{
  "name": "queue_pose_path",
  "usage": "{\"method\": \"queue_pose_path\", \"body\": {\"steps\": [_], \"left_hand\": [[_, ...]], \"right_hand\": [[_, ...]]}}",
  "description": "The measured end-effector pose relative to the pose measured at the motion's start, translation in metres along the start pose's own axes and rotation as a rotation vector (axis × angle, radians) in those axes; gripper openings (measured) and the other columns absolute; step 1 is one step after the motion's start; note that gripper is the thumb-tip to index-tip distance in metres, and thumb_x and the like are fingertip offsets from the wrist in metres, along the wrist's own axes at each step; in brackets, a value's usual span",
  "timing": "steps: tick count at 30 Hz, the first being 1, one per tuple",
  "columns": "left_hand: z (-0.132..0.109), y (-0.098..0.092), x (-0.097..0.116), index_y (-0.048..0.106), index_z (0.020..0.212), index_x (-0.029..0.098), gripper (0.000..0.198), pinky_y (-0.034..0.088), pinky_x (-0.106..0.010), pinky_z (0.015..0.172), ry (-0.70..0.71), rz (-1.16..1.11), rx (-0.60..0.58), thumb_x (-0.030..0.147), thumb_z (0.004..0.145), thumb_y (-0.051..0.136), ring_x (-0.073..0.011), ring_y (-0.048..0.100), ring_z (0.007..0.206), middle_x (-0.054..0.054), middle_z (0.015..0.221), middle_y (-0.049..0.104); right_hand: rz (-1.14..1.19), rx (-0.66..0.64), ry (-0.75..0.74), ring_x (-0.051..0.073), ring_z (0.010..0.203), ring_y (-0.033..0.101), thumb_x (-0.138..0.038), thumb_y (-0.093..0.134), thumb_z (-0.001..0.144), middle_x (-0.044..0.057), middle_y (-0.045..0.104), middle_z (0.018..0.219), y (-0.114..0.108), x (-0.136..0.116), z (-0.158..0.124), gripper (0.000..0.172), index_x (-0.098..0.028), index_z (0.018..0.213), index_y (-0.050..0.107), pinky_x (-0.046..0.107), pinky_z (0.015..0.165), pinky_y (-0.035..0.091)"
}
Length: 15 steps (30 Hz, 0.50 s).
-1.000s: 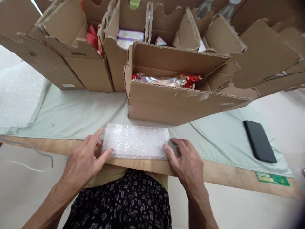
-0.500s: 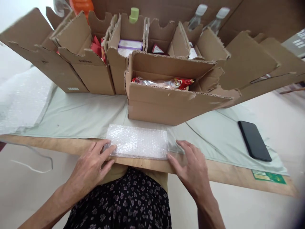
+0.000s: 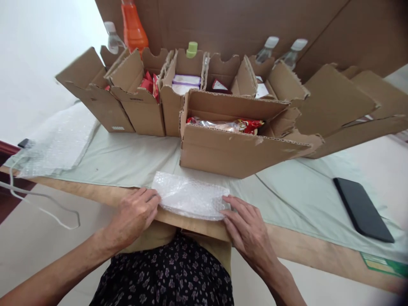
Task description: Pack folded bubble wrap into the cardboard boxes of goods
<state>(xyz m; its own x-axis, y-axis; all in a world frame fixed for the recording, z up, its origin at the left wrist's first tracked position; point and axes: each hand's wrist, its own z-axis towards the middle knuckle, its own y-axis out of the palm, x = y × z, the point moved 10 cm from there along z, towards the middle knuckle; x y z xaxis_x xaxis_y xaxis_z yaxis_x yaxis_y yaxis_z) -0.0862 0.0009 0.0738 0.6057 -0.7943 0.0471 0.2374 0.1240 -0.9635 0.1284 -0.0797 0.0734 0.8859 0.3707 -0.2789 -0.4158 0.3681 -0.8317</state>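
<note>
A folded piece of bubble wrap [image 3: 191, 196] lies at the table's front edge, its near side bulging a little over the wood. My left hand [image 3: 137, 212] pinches its left end, fingers curled and thumb partly hidden. At the right end my right hand [image 3: 247, 227] grips the wrap, with the fingertips on top and the thumb at the near corner. Just behind the wrap stands a long cardboard box [image 3: 219, 151] holding shiny red and clear packets [image 3: 245, 126].
Several open cardboard boxes [image 3: 142, 114] with packets stand in a row behind. Bottles, one orange [image 3: 134, 29], rise behind them. More bubble wrap [image 3: 60, 140] lies at left, above a white cable [image 3: 47, 208]. A black phone [image 3: 363, 209] and a green card [image 3: 382, 263] lie at right.
My fingers have closed on both ends of the bubble wrap, which now bends slightly. The right hand has moved in onto its end. The camera view has shifted, showing more of the bottles.
</note>
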Motion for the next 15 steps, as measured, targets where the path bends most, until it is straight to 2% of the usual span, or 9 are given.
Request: {"method": "queue_pose_path", "body": {"steps": [2, 5, 7, 8, 10, 13, 15], "left_hand": [[0.006, -0.017, -0.009, 0.071, 0.097, 0.015, 0.025, 0.060, -0.042, 0.076, 0.012, 0.014, 0.045, 0.006, 0.096, 0.048, -0.0254, 0.069, 0.086, -0.010, 0.102, 0.076], [0.018, -0.052, -0.033, 0.073, 0.103, 0.016, 0.024, 0.060, -0.047, 0.087, -0.002, 0.081, 0.207, 0.008, 0.096, 0.052, -0.0294, 0.068, 0.104, -0.014, 0.122, 0.073], [0.026, -0.066, -0.056, 0.075, 0.106, 0.020, 0.025, 0.058, -0.050, 0.099, -0.046, 0.090, 0.331, 0.010, 0.096, 0.055, -0.0305, 0.066, 0.117, -0.014, 0.133, 0.069], [0.030, -0.066, -0.070, 0.076, 0.106, 0.022, 0.025, 0.056, -0.051, 0.103, -0.073, 0.080, 0.378, 0.011, 0.097, 0.056, -0.0301, 0.064, 0.121, -0.012, 0.136, 0.068], [0.038, -0.051, -0.097, 0.078, 0.103, 0.024, 0.024, 0.054, -0.052, 0.107, -0.124, 0.034, 0.394, 0.014, 0.097, 0.056, -0.0296, 0.063, 0.124, -0.012, 0.137, 0.068], [0.043, -0.005, -0.130, 0.078, 0.104, 0.019, 0.028, 0.053, -0.057, 0.107, -0.185, -0.062, 0.200, 0.012, 0.096, 0.053, -0.0326, 0.062, 0.129, -0.016, 0.141, 0.065], [0.031, 0.010, -0.138, 0.075, 0.117, 0.015, 0.039, 0.050, -0.057, 0.111, -0.222, -0.118, 0.119, 0.006, 0.095, 0.044, -0.0330, 0.057, 0.137, -0.016, 0.149, 0.058]], "right_hand": [[0.079, 0.058, -0.019, 0.025, 0.107, 0.072, -0.009, 0.053, 0.098, 0.009, 0.077, 0.112, -0.016, -0.011, 0.008, 0.019, -0.022, 0.105, 0.065, 0.040, 0.085, 0.054], [0.079, 0.130, -0.087, 0.023, 0.094, 0.073, -0.007, 0.058, 0.093, 0.005, 0.077, 0.096, -0.036, -0.042, 0.024, 0.024, -0.023, 0.110, 0.064, 0.041, 0.084, 0.053], [0.047, 0.156, -0.142, 0.022, 0.091, 0.072, -0.008, 0.061, 0.091, 0.004, 0.078, 0.093, -0.037, -0.069, 0.035, 0.027, -0.024, 0.113, 0.065, 0.042, 0.086, 0.052], [0.050, 0.161, -0.166, 0.022, 0.090, 0.072, -0.008, 0.062, 0.091, 0.004, 0.078, 0.093, -0.032, -0.082, 0.040, 0.027, -0.023, 0.114, 0.065, 0.042, 0.088, 0.052], [0.098, 0.129, -0.185, 0.021, 0.090, 0.071, -0.010, 0.063, 0.093, 0.004, 0.078, 0.094, -0.012, -0.103, 0.049, 0.024, -0.021, 0.114, 0.066, 0.042, 0.093, 0.050], [0.201, -0.009, -0.164, 0.021, 0.093, 0.069, -0.024, 0.061, 0.100, 0.005, 0.077, 0.098, 0.032, -0.117, 0.053, 0.017, -0.019, 0.116, 0.066, 0.043, 0.098, 0.049], [0.228, -0.090, -0.148, 0.022, 0.095, 0.068, -0.033, 0.061, 0.102, 0.006, 0.076, 0.101, 0.054, -0.116, 0.049, 0.022, -0.019, 0.118, 0.066, 0.044, 0.098, 0.049]]}}
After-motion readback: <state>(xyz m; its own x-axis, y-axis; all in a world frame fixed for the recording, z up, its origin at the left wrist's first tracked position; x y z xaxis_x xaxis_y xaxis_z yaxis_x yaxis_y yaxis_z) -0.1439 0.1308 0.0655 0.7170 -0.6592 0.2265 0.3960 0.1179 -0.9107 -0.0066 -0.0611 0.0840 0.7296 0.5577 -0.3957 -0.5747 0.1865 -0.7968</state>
